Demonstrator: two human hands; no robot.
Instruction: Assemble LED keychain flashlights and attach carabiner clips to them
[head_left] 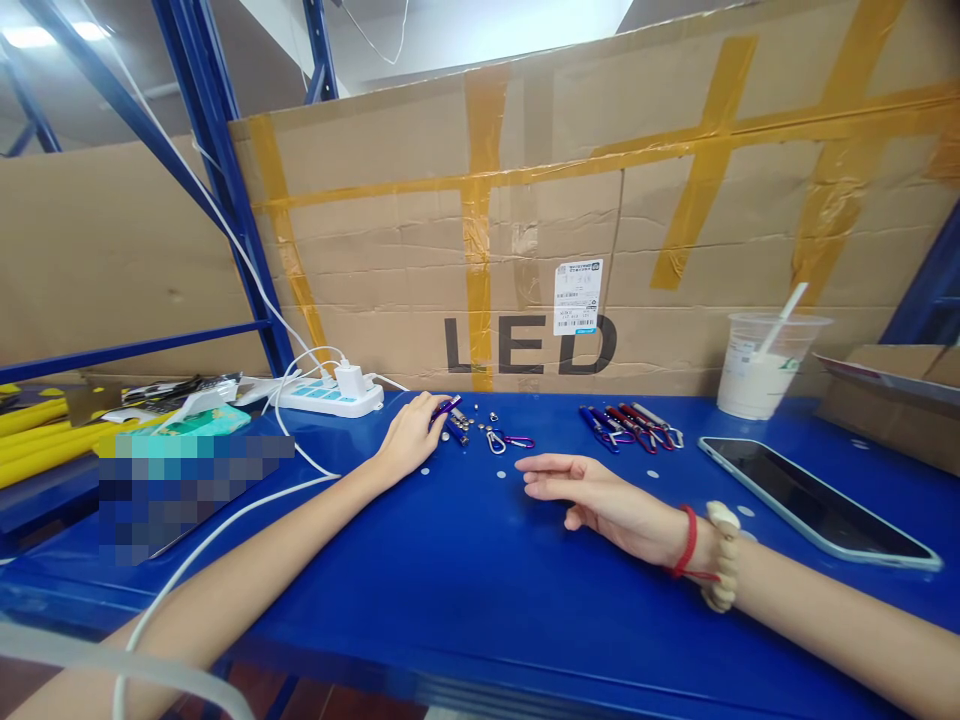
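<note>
My left hand [409,438] rests on the blue table [465,580] with its fingers curled round a small purple keychain flashlight [445,407]. Just right of it lie several tiny loose parts [469,418] and a carabiner clip [496,441] with a purple one [520,441] beside it. My right hand [592,495] lies flat on the table with fingers stretched out toward the left, holding nothing; a red string and a bead bracelet sit on its wrist. A row of several red and blue keychain flashlights [630,425] lies farther right.
A taped cardboard wall marked LED [525,250] stands behind the table. A white power strip [330,395] with cables sits at the back left. A phone [817,500] lies face up at the right, behind it a plastic cup with a straw [765,365] and a cardboard box [892,400].
</note>
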